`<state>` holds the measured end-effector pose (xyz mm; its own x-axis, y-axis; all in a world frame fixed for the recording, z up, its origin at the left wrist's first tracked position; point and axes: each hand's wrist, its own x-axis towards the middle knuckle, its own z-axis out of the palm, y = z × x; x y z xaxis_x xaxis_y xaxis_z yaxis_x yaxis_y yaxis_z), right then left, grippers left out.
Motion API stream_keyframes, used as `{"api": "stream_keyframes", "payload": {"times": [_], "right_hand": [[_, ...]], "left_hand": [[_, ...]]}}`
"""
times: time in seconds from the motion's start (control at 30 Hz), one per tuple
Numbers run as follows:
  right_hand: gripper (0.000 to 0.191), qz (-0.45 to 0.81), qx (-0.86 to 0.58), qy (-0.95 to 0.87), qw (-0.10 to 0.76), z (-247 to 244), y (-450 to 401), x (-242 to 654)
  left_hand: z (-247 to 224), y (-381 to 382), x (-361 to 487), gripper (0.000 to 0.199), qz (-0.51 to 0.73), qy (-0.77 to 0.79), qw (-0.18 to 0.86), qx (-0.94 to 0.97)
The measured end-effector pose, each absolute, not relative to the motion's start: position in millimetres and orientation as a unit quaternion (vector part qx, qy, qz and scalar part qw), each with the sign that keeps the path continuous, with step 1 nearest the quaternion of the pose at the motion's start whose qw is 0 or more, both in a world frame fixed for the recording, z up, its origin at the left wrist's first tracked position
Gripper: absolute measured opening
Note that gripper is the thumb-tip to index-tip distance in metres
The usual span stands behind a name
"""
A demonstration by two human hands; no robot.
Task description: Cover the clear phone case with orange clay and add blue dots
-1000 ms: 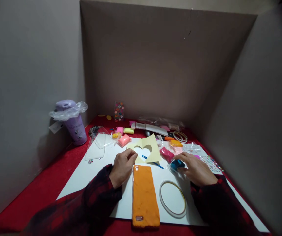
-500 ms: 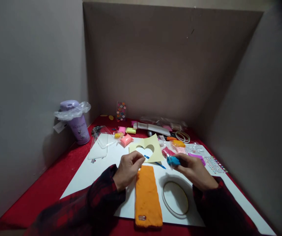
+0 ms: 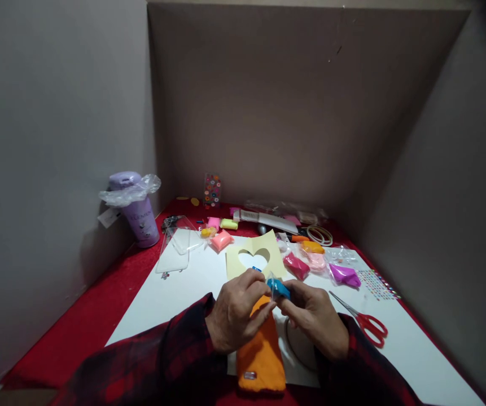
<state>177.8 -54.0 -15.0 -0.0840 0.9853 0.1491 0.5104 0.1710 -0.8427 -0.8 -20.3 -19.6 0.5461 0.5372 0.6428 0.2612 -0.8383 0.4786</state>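
A small packet of blue modelling clay (image 3: 278,288) is held between my two hands. My right hand (image 3: 316,316) grips its right side, and the fingers of my left hand (image 3: 238,307) pinch the clear wrapper at its left end. Directly beneath them lies an orange clay-covered phone case (image 3: 263,361) with a small cut-out near its lower end; my hands hide its upper part. Just beyond, a pale yellow paper (image 3: 234,260) has a heart-shaped hole. Part of a blue stick-like tool (image 3: 257,269) shows there. A round hoop (image 3: 289,341) is partly covered by my right hand.
Red-handled scissors (image 3: 372,328) lie right of my right hand. Clay packets, including a crimson one (image 3: 297,265) and a purple one (image 3: 345,276), sit beyond. Clear phone cases (image 3: 173,259) lie at left, near a purple cup (image 3: 141,221). Walls enclose the table.
My right hand has brought the blue clay packet leftward over the orange case. My left hand has moved in to pinch its wrapper. The scissors, hidden before, now show.
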Motion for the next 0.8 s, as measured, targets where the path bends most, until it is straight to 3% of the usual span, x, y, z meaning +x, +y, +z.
{"api": "stream_keyframes", "payload": {"times": [0.47, 0.8], "right_hand": [[0.015, 0.314, -0.514, -0.693, 0.396, -19.9, -53.2, 178.1], [0.021, 0.283, -0.474, -0.727, 0.408, -26.1, -52.8, 177.7]], "left_hand": [[-17.2, -19.1, -1.5, 0.007, 0.445, 0.199, 0.083, 0.869], [-19.0, -19.8, -0.2, 0.01, 0.462, 0.209, 0.091, 0.857]]}}
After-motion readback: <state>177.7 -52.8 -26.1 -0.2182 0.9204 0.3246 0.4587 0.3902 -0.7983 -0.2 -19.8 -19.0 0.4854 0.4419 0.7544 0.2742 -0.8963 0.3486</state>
